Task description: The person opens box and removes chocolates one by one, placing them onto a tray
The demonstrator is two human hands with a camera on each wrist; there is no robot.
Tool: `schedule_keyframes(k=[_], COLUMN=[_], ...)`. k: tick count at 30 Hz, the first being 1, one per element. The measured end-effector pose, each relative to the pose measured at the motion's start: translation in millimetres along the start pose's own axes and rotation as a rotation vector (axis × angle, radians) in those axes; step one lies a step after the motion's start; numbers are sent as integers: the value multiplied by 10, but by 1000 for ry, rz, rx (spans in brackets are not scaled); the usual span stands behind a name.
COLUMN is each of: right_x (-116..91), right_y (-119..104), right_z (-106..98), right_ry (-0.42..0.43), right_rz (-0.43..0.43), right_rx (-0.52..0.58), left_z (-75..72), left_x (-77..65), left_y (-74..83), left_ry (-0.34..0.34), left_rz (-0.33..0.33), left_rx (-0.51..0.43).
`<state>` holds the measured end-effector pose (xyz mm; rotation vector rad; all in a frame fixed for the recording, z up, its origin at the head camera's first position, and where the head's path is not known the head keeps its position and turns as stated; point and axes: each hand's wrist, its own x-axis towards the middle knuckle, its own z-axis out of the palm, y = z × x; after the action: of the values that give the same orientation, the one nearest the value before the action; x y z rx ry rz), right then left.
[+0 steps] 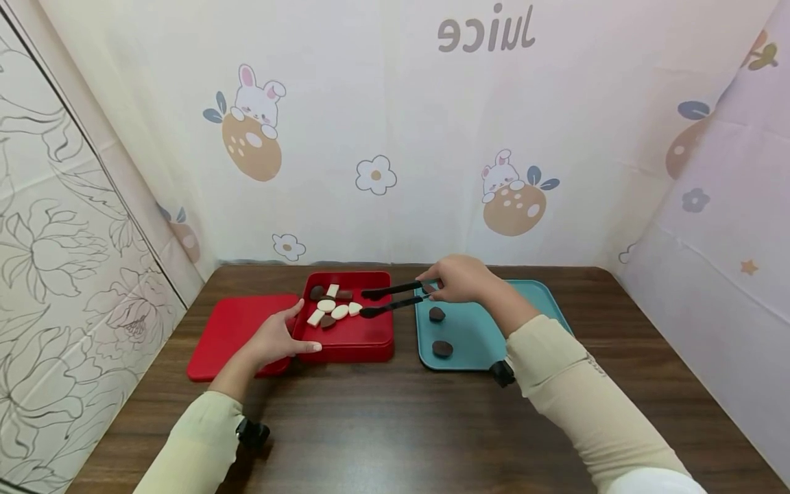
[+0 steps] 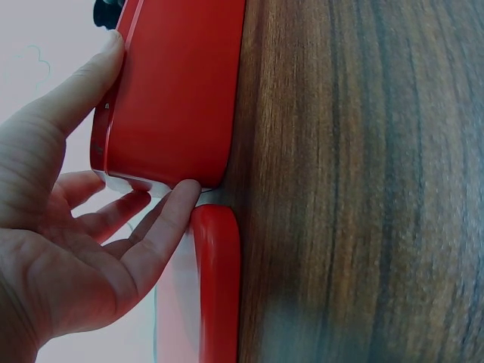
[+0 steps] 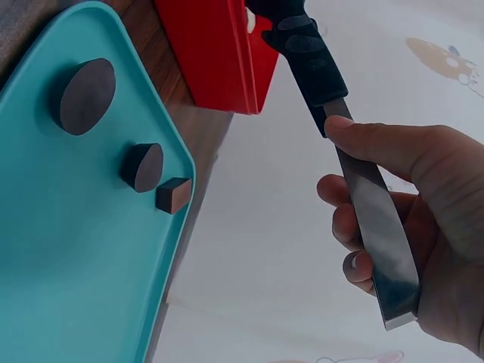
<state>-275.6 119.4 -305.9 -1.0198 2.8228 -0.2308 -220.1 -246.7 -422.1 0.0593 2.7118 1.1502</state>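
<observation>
My left hand (image 1: 274,339) holds the near left corner of a red box (image 1: 358,352), thumb along its front and fingers at its left side. Inside the box lie several white pieces (image 1: 339,312) and dark brown pieces (image 1: 328,322), chocolate-like, in various shapes. In my right hand (image 1: 461,280) is a pair of metal tongs (image 3: 378,227) with black tips. The tips stand apart over the right part of the box, the lower one beside a white wedge-shaped piece (image 1: 354,309). No piece shows gripped between them.
A teal tray (image 1: 475,336) sits right of the box. On it are a large dark oval (image 3: 87,97), a smaller dark piece (image 3: 144,167) and a brown block (image 3: 174,195). A flat red lid (image 1: 241,329) lies left of the box on the wooden table (image 1: 395,425). A printed curtain (image 1: 382,103) hangs behind.
</observation>
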Motion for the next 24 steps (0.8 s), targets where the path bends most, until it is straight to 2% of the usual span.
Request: schedule_keyframes(k=[13, 24], right_x=[317, 498], right_y=[-100, -186], right_z=[2, 153], right_ry=[-70, -82], right_rz=[76, 126], right_rx=[-67, -106], left_z=[-7, -13], left_x=[16, 21], left_y=[-4, -18], left_ry=[0, -2], left_rz=[-4, 7], left_rx=[17, 17])
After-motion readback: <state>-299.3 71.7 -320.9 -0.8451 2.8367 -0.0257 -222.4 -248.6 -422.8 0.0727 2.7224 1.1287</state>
